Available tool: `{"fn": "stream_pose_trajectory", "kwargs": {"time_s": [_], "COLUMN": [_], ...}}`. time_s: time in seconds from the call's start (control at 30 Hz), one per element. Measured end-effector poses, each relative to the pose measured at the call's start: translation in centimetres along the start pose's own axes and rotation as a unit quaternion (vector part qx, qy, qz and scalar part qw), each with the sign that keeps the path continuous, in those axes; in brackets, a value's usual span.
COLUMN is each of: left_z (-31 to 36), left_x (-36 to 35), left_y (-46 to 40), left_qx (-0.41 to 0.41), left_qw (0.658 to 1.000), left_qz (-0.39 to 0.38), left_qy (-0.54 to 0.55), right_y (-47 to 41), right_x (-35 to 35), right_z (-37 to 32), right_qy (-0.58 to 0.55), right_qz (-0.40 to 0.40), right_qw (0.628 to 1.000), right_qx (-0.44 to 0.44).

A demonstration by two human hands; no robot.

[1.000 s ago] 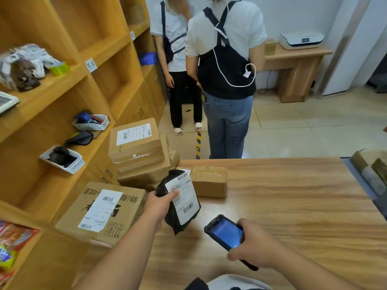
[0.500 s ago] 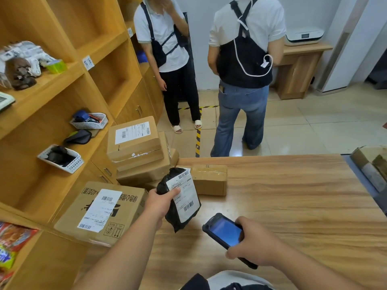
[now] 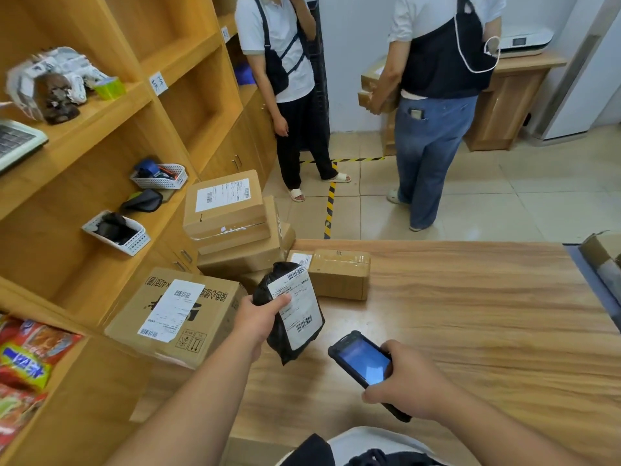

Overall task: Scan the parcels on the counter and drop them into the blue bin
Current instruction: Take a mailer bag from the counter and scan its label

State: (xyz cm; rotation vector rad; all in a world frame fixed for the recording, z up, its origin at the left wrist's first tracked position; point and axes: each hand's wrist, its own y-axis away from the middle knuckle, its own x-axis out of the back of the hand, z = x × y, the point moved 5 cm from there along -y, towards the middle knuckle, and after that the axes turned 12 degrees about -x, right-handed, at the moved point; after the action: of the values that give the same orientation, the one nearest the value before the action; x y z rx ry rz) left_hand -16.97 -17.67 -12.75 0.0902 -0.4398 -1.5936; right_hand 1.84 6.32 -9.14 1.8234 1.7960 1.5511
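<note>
My left hand point(image 3: 259, 318) grips a black plastic parcel point(image 3: 291, 314) with a white barcode label, held tilted above the wooden counter point(image 3: 470, 324). My right hand point(image 3: 408, 381) holds a black handheld scanner point(image 3: 364, 364), screen lit blue, its front end turned toward the parcel's label. A small taped cardboard box point(image 3: 336, 274) lies on the counter behind the black parcel. At the counter's left end stands a large printed carton point(image 3: 174, 314), with a stack of brown boxes point(image 3: 232, 227) behind it. The blue bin's edge point(image 3: 594, 290) shows at the far right.
Wooden shelving point(image 3: 100, 136) with baskets and snacks runs along the left. Two people stand on the tiled floor beyond the counter; the right one point(image 3: 437, 95) carries boxes. A printer point(image 3: 524, 42) sits on a small desk at the back right.
The two people beyond the counter have stepped farther away, and the right one now holds boxes. My hands, the black parcel and the scanner have kept their places.
</note>
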Motion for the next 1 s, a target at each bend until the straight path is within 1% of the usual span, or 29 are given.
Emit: {"fn": "stream_pose_trajectory", "kwargs": {"time_s": [0.17, 0.27, 0.43, 0.53, 0.63, 0.83, 1.0], "left_z": [-1.7, -3.3, -6.3, -7.5, -9.0, -12.8, -16.8], "left_x": [2.0, 4.1, 8.1, 10.4, 13.0, 18.6, 23.2], "left_y": [4.2, 6.9, 11.9, 15.4, 18.5, 24.1, 30.1], "left_qx": [0.022, 0.026, 0.036, 0.059, 0.069, 0.059, 0.053], "left_qw": [0.998, 0.995, 0.983, 0.97, 0.953, 0.924, 0.905], "left_qz": [0.043, 0.082, 0.147, 0.199, 0.25, 0.318, 0.343], "left_qy": [0.026, 0.053, 0.101, 0.13, 0.158, 0.203, 0.247], "right_y": [0.5, 0.7, 1.3, 2.3, 3.3, 6.3, 9.8], "right_x": [-0.5, -1.1, -2.8, -4.3, -6.3, -11.5, -17.8], "right_z": [0.6, 0.7, -0.6, -2.4, -4.3, -6.7, -8.0], "right_qy": [-0.055, -0.069, -0.059, -0.053, -0.04, -0.016, 0.022], "right_qz": [-0.02, -0.032, -0.057, -0.072, -0.087, -0.13, -0.143], "right_qw": [0.998, 0.997, 0.996, 0.994, 0.991, 0.985, 0.981], "right_qx": [0.006, 0.015, 0.041, 0.065, 0.091, 0.108, 0.131]}}
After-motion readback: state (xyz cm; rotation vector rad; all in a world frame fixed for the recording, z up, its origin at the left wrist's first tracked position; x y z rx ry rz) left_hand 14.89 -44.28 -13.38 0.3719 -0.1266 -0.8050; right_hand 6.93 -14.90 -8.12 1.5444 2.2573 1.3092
